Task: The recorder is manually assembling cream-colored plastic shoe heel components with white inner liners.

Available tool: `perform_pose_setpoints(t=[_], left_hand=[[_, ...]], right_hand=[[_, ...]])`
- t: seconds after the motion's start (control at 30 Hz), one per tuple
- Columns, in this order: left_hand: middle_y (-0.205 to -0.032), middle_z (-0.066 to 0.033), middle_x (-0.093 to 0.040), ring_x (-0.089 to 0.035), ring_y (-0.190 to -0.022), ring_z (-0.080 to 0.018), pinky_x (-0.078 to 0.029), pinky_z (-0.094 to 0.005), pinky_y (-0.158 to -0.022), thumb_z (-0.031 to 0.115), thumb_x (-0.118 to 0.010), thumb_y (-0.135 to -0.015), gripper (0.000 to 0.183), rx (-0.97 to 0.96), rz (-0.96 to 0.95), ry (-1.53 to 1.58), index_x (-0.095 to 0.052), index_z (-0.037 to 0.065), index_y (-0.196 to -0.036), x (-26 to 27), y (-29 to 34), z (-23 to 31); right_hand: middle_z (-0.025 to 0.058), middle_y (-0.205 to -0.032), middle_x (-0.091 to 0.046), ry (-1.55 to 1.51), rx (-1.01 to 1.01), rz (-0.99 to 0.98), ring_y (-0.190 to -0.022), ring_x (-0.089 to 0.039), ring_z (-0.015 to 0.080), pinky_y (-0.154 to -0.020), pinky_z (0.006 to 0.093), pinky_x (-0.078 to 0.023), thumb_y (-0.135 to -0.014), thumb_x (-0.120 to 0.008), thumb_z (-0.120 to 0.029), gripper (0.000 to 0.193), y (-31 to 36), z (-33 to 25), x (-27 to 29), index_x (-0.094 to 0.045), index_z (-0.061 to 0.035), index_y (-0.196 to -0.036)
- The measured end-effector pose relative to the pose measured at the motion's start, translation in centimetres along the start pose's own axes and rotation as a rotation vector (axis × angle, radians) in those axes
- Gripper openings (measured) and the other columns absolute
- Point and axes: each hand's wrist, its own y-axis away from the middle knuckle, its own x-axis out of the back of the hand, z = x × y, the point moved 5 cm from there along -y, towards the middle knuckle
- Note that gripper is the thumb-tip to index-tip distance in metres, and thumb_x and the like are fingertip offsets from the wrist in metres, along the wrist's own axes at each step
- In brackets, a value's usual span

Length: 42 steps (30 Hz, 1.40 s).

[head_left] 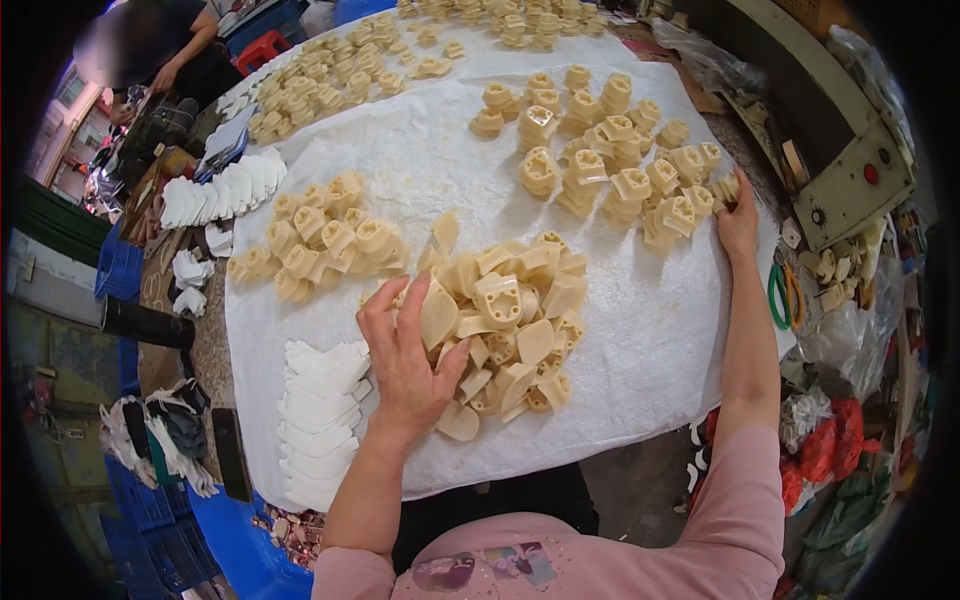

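Note:
My left hand (408, 355) reaches over a heap of loose beige moulded pieces (500, 300), its thumb and fingers apart. Its index finger lies against a flat, rounded beige piece (438, 316) at the heap's left side. At the right edge of the white cloth, my right hand (738, 222) has its fingers closed around beige moulded pieces (726, 188), partly hidden by the fingers. Beside that hand stand several short stacks of nested beige pieces (628, 188). Another cluster of beige stacks (320, 235) sits beyond my left hand.
White cut-out sheets (318, 425) overlap near my left forearm; more white pieces (225, 190) lie farther left. Many beige stacks (330, 75) cover the table's far end. A dark phone (231, 455) lies at the left edge. Another person (165, 50) is at far left.

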Motion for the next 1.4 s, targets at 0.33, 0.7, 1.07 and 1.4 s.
perform_pose_setpoints(t=[0.33, 0.7, 1.07, 1.4], left_hand=[[-0.128, -0.0198, -0.036, -0.032, -0.12, -0.0363, -0.023, -0.0464, -0.104, 0.028, -0.061, -0.075, 0.07, 0.004, -0.111, 0.031, -0.036, 0.002, -0.135, 0.6, -0.6, 0.2], [-0.119, -0.0175, -0.048, -0.046, -0.113, -0.0333, -0.037, -0.0393, -0.097, 0.005, -0.066, -0.07, 0.058, -0.059, 0.031, 0.238, -0.049, 0.003, -0.125, 5.8, 1.6, 2.0], [-0.107, -0.019, -0.043, -0.051, -0.097, -0.0394, -0.044, -0.0431, -0.081, 0.001, -0.068, -0.074, 0.065, 0.048, -0.28, 0.488, -0.037, 0.006, -0.13, 2.4, 12.4, 3.0], [-0.102, -0.0108, -0.051, -0.051, -0.097, -0.0215, -0.042, -0.0317, -0.085, 0.019, -0.061, -0.084, 0.042, 0.264, -0.233, 0.907, -0.051, 0.005, -0.122, 2.2, 13.8, 1.5]], right_hand=[[0.0109, -0.106, -0.053, -0.812, -0.48, 0.48, -0.08, -0.058, 0.0172, -0.058, 0.0276, -0.05, -0.076, -0.061, 0.006, 0.061, 3.1, 3.1, 3.3, -0.034, -0.0047, -0.13], [0.0077, -0.116, -0.046, -1.006, -0.095, -0.296, -0.106, -0.052, 0.0176, -0.091, 0.0311, -0.048, -0.071, -0.076, -0.005, 0.075, 25.7, -19.8, 4.1, -0.034, -0.0061, -0.133], [0.015, -0.112, -0.054, -0.688, -0.104, -0.878, -0.102, -0.057, 0.0237, -0.086, 0.0332, -0.046, -0.086, -0.061, -0.015, 0.046, 35.7, -26.8, -0.4, -0.042, -0.0045, -0.127], [0.0123, -0.113, -0.054, -0.946, -0.022, -0.854, -0.102, -0.055, 0.02, -0.087, 0.032, -0.044, -0.09, -0.056, -0.014, 0.042, 36.2, -26.9, -0.6, -0.041, -0.0026, -0.128]])
